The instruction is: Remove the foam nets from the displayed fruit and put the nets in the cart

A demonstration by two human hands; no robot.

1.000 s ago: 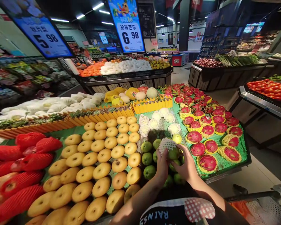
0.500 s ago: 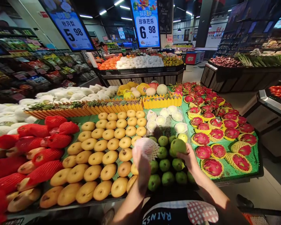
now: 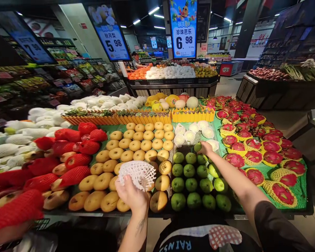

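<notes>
My left hand [image 3: 132, 196] is closed around a pale foam fruit net [image 3: 138, 173], held above the yellow-brown pears [image 3: 102, 183]. The net's mesh flares open toward the right. Stretched out to the back of the green guava rows, my right hand [image 3: 207, 148] grips a green guava [image 3: 197, 147]. Its fingers partly cover that fruit. Bare guavas [image 3: 189, 170] lie in rows beneath my right arm. Just behind them are several guavas in white foam nets [image 3: 190, 135].
Dragon fruit [image 3: 256, 144] in yellow nets lie on the right, red-netted fruit [image 3: 77, 160] on the left. A low yellow fence [image 3: 193, 116] borders the back, with melons [image 3: 192, 102] beyond. Farther off, a person [image 3: 136, 61] stands by another fruit stand.
My right hand has moved forward with a guava to the back of the rows. My left hand has moved left and lower with the foam net. The view has turned slightly left.
</notes>
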